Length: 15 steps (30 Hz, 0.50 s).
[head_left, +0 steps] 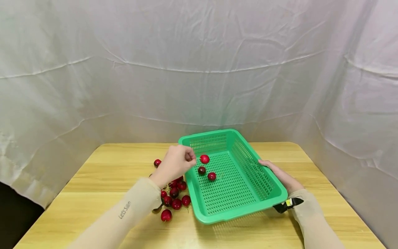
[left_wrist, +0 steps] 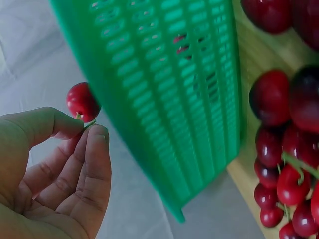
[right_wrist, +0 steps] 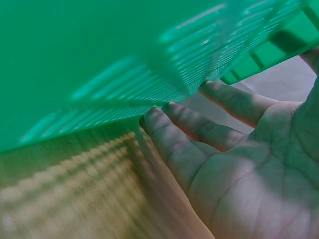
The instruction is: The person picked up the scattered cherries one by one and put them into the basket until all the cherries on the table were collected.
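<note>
My left hand (head_left: 178,160) is over the basket's left rim, thumb and fingertips pinching the green stem of a cherry (left_wrist: 83,102). In the head view that bright red cherry (head_left: 204,159) shows just right of the fingertips. The green plastic basket (head_left: 230,216) has slotted walls and a perforated floor, with two darker cherries (head_left: 212,176) inside. My right hand (head_left: 281,176) holds the basket at its right side, thumb by the rim. Its other fingers (right_wrist: 174,137) press on the slotted plastic from outside and below, as the right wrist view shows.
A pile of red and dark cherries (head_left: 176,204), some with stems, lies on the wooden table (head_left: 102,183) left of the basket, partly hidden by my left forearm. Pale cloth (head_left: 199,93) hangs behind the table and at both sides. A slotted shadow falls beneath the basket.
</note>
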{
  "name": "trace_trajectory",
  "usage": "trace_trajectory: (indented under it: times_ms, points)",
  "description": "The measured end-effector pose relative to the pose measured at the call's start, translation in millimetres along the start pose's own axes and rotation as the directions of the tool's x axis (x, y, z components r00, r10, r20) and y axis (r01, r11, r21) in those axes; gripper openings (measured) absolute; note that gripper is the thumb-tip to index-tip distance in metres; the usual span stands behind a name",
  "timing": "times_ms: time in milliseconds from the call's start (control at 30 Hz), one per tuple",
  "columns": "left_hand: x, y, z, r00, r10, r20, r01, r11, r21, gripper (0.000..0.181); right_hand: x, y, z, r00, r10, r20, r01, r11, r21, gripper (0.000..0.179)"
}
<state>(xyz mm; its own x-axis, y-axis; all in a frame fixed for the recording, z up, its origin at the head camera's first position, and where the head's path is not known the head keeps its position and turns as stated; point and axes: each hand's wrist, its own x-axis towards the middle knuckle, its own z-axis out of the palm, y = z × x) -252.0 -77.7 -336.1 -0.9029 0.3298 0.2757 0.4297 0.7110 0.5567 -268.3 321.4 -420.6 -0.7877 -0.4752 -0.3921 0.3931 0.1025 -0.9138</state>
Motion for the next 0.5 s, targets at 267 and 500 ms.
trace_trajectory:
  times_ms: [267, 500]
  points:
    - [3.5, 10.4, 24.0, 0.996, 0.036, 0.08, -0.033, 0.999, -0.035, 0.016, 0.2, 0.4, 0.4, 1.0, 0.016, -0.001, -0.016, 1.0, 0.008, 0.084]
    - [7.1, 15.8, 45.0, 0.99, 0.058, 0.129, -0.061, 0.998, 0.017, 0.016, 1.2, 0.2, -0.8, 1.0, 0.001, -0.002, -0.001, 1.0, 0.006, 0.078]
